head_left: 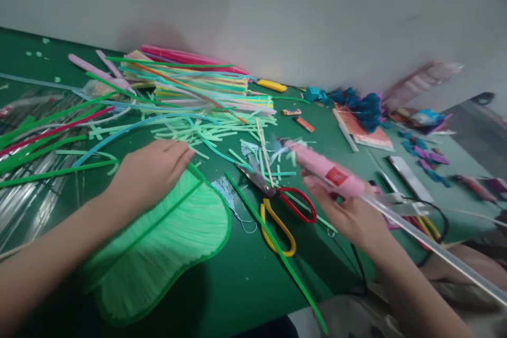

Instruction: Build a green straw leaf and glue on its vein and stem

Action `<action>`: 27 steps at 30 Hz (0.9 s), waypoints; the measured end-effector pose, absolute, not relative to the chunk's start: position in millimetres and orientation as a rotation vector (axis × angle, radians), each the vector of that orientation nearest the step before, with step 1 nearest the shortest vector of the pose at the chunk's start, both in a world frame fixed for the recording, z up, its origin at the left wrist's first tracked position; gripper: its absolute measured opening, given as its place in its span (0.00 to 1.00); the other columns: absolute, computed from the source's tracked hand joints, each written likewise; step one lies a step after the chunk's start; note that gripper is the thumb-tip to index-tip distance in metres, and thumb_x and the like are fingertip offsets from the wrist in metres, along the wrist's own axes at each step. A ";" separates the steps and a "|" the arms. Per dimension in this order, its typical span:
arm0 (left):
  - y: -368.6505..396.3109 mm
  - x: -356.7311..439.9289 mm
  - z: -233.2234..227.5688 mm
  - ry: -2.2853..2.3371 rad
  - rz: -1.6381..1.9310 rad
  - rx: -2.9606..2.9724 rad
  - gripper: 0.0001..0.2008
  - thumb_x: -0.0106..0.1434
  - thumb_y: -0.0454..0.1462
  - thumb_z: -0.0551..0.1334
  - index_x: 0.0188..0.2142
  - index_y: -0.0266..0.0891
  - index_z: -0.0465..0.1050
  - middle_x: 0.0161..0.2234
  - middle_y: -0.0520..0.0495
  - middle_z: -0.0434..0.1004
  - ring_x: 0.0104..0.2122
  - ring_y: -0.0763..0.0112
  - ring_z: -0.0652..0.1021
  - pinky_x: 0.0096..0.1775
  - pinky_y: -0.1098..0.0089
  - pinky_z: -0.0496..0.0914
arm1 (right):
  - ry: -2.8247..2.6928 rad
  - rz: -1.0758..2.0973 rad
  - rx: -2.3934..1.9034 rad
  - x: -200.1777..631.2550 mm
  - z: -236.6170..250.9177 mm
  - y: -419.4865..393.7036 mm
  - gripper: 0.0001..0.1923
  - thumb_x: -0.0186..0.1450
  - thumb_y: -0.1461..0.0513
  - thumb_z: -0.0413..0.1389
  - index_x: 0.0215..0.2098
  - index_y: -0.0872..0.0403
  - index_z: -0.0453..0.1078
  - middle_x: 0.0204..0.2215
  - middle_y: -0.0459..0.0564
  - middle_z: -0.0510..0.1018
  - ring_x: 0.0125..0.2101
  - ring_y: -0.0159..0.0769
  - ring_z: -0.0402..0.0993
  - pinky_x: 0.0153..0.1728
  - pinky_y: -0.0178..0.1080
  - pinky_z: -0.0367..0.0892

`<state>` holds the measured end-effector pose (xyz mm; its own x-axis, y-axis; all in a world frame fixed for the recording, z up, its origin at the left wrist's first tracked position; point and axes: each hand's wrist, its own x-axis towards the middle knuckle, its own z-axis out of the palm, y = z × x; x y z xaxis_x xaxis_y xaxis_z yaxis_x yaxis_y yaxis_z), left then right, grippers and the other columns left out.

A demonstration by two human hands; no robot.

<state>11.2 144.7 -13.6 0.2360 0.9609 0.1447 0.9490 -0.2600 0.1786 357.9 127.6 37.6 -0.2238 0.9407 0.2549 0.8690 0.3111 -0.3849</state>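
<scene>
My left hand [152, 171] rests palm down on the top edge of a green fan-shaped piece [158, 253] with a green rim and a centre rib, lying flat on the green table [245, 285]. My right hand [348, 214] grips a pink glue gun [325, 169], its nozzle pointing left over the table and a clear glue stick [435, 245] sticking out behind. Scissors [277, 206] with one red and one yellow handle lie between my hands, next to a long green strip [277, 253].
A pile of coloured strips [190, 84] and green offcuts [198, 129] fills the table's back left. Blue paper flowers [360, 105], a pink sheet [364, 129], a metal ruler [410, 177] and small scraps lie at the right. A white wall runs behind.
</scene>
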 end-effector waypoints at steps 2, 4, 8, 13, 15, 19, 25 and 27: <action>144.6 9.8 -14.0 1.885 0.374 2.420 0.24 0.74 0.48 0.41 0.41 0.40 0.71 0.41 0.41 0.78 0.47 0.52 0.76 0.40 0.61 0.67 | -2.075 0.455 -1.563 345.4 40.3 114.0 0.11 0.67 0.53 0.54 0.36 0.50 0.74 0.27 0.48 0.79 0.28 0.39 0.76 0.26 0.38 0.69; 145.5 7.3 -13.9 1.892 0.403 2.410 0.24 0.74 0.48 0.42 0.42 0.40 0.72 0.41 0.41 0.78 0.46 0.52 0.76 0.42 0.60 0.67 | -1.986 0.591 -1.611 337.2 41.2 107.2 0.10 0.64 0.55 0.54 0.30 0.49 0.73 0.20 0.44 0.75 0.21 0.37 0.72 0.21 0.36 0.67; 140.6 8.4 -1.8 1.829 0.593 2.379 0.23 0.73 0.48 0.44 0.43 0.40 0.75 0.44 0.40 0.77 0.49 0.52 0.73 0.50 0.57 0.65 | -1.900 0.676 -1.709 329.4 41.0 103.6 0.09 0.61 0.56 0.55 0.25 0.49 0.72 0.15 0.42 0.71 0.17 0.35 0.69 0.18 0.35 0.66; 113.3 48.5 30.0 1.581 0.774 2.166 0.27 0.68 0.60 0.49 0.34 0.47 0.77 0.29 0.52 0.77 0.28 0.67 0.73 0.32 0.66 0.66 | -1.955 0.482 -1.578 322.7 38.8 97.9 0.06 0.64 0.57 0.56 0.30 0.49 0.71 0.23 0.44 0.75 0.22 0.36 0.72 0.24 0.37 0.68; 105.5 70.5 36.9 1.441 0.708 1.919 0.29 0.60 0.66 0.54 0.35 0.48 0.78 0.21 0.54 0.73 0.20 0.69 0.68 0.25 0.66 0.62 | -1.965 0.403 -1.575 317.8 38.5 93.3 0.06 0.64 0.57 0.57 0.30 0.49 0.70 0.24 0.45 0.75 0.22 0.35 0.72 0.24 0.36 0.67; 104.4 95.7 36.9 1.343 0.651 1.776 0.22 0.62 0.58 0.58 0.31 0.46 0.76 0.18 0.55 0.67 0.18 0.72 0.64 0.22 0.68 0.56 | -1.923 0.310 -1.593 309.2 38.8 86.5 0.05 0.64 0.57 0.59 0.31 0.48 0.68 0.27 0.45 0.77 0.24 0.35 0.73 0.25 0.36 0.68; 123.1 73.1 42.6 1.282 0.571 1.791 0.22 0.68 0.53 0.52 0.28 0.45 0.75 0.19 0.57 0.65 0.18 0.74 0.63 0.22 0.70 0.55 | -1.620 0.320 -1.789 351.5 35.5 103.6 0.10 0.62 0.54 0.60 0.31 0.50 0.69 0.23 0.44 0.76 0.22 0.36 0.72 0.24 0.37 0.66; 139.8 69.9 51.3 1.348 0.557 2.045 0.23 0.70 0.51 0.52 0.25 0.43 0.73 0.18 0.56 0.64 0.19 0.74 0.64 0.23 0.69 0.55 | -1.432 0.251 -1.867 373.8 36.0 110.3 0.14 0.62 0.51 0.61 0.25 0.51 0.69 0.17 0.43 0.71 0.17 0.36 0.68 0.20 0.38 0.63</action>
<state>69.9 139.8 51.3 0.3903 0.9206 0.0101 0.6595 -0.2872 0.6946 373.8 110.3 36.0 0.3527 0.8927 0.2804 0.7444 -0.0861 -0.6622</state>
